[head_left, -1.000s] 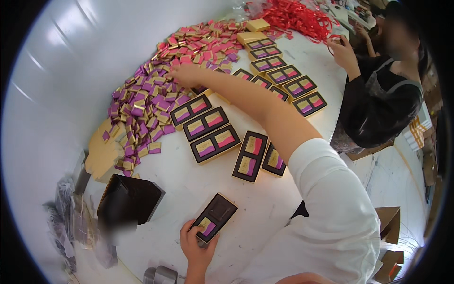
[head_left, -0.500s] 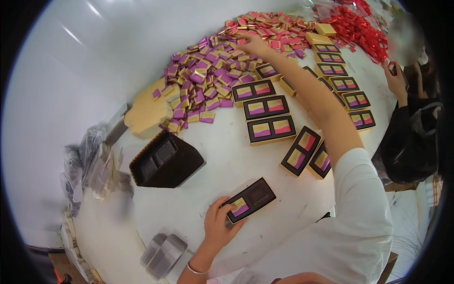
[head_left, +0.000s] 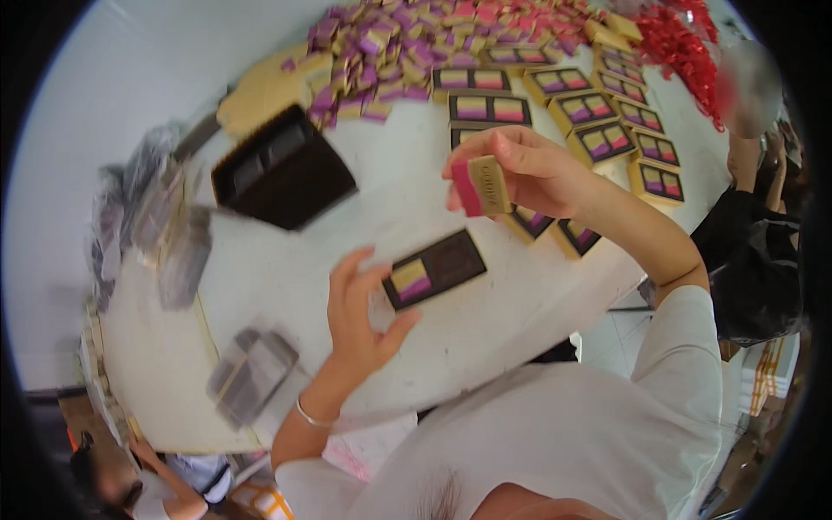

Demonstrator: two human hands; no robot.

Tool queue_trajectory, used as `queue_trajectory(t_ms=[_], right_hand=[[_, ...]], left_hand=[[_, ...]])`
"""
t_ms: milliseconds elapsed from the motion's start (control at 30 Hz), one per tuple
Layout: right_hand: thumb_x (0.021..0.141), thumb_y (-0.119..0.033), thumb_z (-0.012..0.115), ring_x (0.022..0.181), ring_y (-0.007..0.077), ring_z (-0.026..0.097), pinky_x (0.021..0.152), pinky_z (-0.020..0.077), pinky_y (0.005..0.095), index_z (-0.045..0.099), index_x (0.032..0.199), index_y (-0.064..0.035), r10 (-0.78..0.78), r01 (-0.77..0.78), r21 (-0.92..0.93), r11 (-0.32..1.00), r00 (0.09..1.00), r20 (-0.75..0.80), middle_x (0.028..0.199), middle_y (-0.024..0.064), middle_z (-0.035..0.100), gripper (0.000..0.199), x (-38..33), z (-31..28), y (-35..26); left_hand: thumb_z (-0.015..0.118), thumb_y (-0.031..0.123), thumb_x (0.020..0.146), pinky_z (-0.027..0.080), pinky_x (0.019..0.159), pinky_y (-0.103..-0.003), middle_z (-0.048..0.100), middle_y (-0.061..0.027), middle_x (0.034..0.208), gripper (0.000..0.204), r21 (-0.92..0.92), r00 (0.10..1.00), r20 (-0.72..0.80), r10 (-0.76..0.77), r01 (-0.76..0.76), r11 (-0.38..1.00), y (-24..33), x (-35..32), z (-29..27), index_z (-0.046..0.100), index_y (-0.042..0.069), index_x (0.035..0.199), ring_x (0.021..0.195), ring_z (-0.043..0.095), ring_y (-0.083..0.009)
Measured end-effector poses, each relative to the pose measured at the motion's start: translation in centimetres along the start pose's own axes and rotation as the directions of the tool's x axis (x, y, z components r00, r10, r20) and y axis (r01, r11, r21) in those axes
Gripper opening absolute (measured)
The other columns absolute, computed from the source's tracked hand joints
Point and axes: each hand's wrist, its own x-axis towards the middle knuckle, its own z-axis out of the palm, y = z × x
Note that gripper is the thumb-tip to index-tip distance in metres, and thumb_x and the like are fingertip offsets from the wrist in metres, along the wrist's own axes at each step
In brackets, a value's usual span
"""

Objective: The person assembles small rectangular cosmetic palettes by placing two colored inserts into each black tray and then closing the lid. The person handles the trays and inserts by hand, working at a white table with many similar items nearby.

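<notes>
step: filling a small two-slot box; one slot already holds a yellow-and-purple piece, the other slot is dark and bare, judged mid-fill
right hand (head_left: pixel 529 169): centre of frame, raised above the desk, thumb and fingers pinching a wrapped piece (head_left: pixel 482 185)
wrapped piece: small flat block, gold wrapper with a pink-red band on its left end, held tilted, well clear of the box
left hand (head_left: pixel 360 316): lower centre, fingers spread, fingertips at the left edge of the box (head_left: pixel 435 269), steadying it; looks like touching, not gripping
box: dark tray with gold rim, lying flat on the white desk (head_left: pixel 286 277), centre frame, below the raised piece
next move calls for: lowering the piece, turning it flat, lining it up with the bare right slot, box kept from sliding
rest: heap of purple and pink pieces (head_left: pixel 416 43) upper centre; rows of filled boxes (head_left: pixel 598 113) upper right; black tray (head_left: pixel 282 169) upper left
</notes>
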Motion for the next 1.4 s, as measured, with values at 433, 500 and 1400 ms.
queue_trajectory(t_ms=[433,500,1400], right_hand=[[0.081,-0.020,0.070,0.083,0.0213,0.060,0.072,0.0500,0.0328,0.057,0.116,0.0024,-0.464,0.200,-0.874,0.443,0.885,-0.032,0.109,0.0125,0.058,0.044,-3.5,6.5,2.4],[0.073,-0.009,0.073,0.090,0.0262,0.058,0.076,0.0483,0.0359,0.057,0.115,0.0017,-0.447,0.265,-0.962,0.070,0.870,0.207,0.108,0.0134,0.059,0.046,-4.2,7.2,3.1],[0.071,0.002,0.068,0.093,0.0276,0.048,0.084,0.0397,0.0322,0.056,0.079,-0.0013,-0.136,0.075,-0.874,0.481,0.991,0.010,0.096,0.0128,0.047,0.014,-1.2,2.9,7.6]], left_hand=[[0.071,0.012,0.081,0.046,0.062,-0.022,0.062,-0.0022,0.083,0.019,-0.681,0.812,0.274,-0.516,0.542,0.492,2.6,3.3,2.0,0.059,0.001,0.091,0.070,0.056,-0.0081],[0.071,0.016,0.082,0.046,0.064,-0.022,0.063,-0.0017,0.081,0.021,-0.733,0.774,0.333,-0.538,0.572,0.368,3.0,3.1,2.0,0.059,0.001,0.091,0.072,0.057,-0.0079],[0.077,0.026,0.069,0.036,0.098,-0.044,0.052,-0.0156,0.123,0.067,0.144,0.993,0.121,-0.003,-0.015,0.989,-0.8,-2.2,2.0,0.049,0.007,0.127,0.113,0.048,-0.0338]])
